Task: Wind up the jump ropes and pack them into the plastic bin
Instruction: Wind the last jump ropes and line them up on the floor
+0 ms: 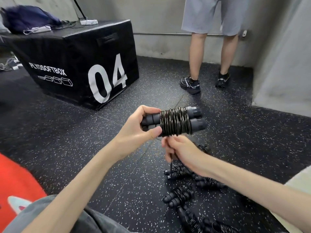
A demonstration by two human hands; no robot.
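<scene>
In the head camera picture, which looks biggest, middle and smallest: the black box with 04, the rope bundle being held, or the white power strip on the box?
1. Black box, by far the largest.
2. Rope bundle, though it is nearest the camera, which inflates it.
3. Power strip, smallest, but farthest away.

Both your forearms are bare from wrist to elbow, with no watch, band, ring or glove on your left hand (134,126) or your right hand (180,151). At the right edge of the view a pale cream fabric sleeve (301,180) covers your upper right arm, ending above the elbow in a soft, loose hem. Low in the view, under your left forearm, you wear grey woven-fabric shorts or trousers (94,221), creased across the lap; how far down the leg they reach cannot be told.
</scene>
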